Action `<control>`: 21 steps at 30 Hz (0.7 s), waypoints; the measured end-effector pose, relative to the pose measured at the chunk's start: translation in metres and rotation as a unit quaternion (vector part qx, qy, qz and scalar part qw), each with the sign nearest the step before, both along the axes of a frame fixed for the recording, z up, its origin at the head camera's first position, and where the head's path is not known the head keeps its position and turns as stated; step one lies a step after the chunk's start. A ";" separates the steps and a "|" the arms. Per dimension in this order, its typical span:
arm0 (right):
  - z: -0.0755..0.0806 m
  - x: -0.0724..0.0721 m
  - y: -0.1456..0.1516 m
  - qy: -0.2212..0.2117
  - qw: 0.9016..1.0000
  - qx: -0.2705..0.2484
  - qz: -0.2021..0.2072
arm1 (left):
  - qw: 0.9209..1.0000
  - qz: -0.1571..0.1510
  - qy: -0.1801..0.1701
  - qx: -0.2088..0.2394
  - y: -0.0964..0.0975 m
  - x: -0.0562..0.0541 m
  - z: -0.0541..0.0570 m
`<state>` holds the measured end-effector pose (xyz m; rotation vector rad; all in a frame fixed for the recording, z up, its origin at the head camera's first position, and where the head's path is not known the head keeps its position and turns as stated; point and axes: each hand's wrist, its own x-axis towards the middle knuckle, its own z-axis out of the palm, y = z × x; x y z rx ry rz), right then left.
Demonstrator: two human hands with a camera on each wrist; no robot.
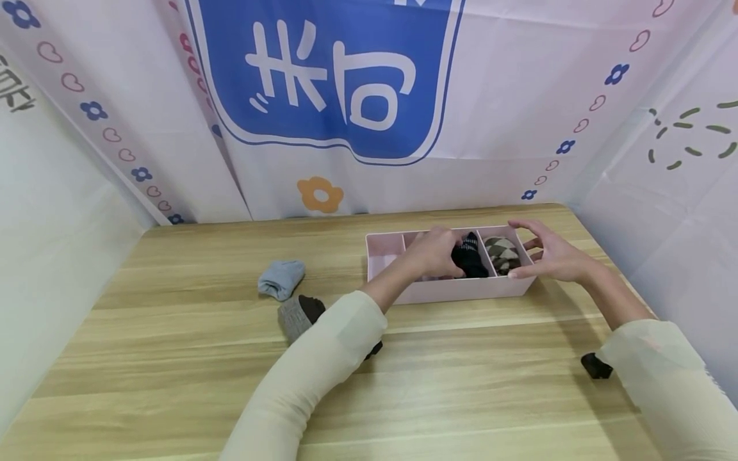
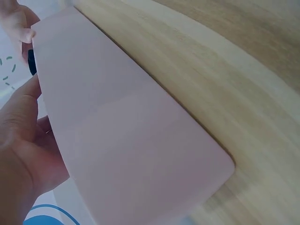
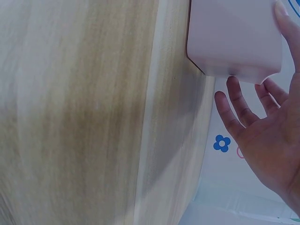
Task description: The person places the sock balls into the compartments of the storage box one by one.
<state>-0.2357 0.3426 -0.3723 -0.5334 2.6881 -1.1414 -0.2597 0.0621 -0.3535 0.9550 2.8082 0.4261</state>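
A pale pink divided storage box [image 1: 455, 291] stands toward the back right of the table. My left hand [image 1: 434, 253] reaches into it, thumb and fingers about a rolled black sock [image 1: 471, 259] with light marks. In the left wrist view, the box's side [image 2: 126, 117] hides the fingertips of that left hand [image 2: 28, 145]. My right hand [image 1: 553, 253] spans the box's right end, thumb at the front corner and forefinger at the back one. Its other fingers [image 3: 240, 101] reach the end wall in the right wrist view. A brown-and-cream checked sock [image 1: 501, 255] fills the end compartment.
Left of the box lie a rolled light-blue sock [image 1: 281, 279] and a grey sock with a dark part [image 1: 295, 318]. A black item [image 1: 375, 349] is mostly behind the left sleeve; another small black item [image 1: 596, 366] lies by the right sleeve. Printed cloth [image 1: 507, 128] hangs around the table.
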 end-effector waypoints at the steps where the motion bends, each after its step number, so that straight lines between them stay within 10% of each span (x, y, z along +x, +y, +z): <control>1: 0.000 0.000 0.000 0.000 1.000 0.000 -0.001 | 1.000 -0.002 -0.001 0.000 0.000 0.000 0.000; 13: 0.002 0.002 -0.001 -0.001 1.000 -0.003 0.000 | 0.990 -0.057 -0.087 0.096 -0.013 -0.003 0.007; 21: 0.001 0.001 -0.001 -0.003 1.000 -0.003 0.001 | 0.994 -0.040 -0.061 0.083 -0.010 -0.001 0.006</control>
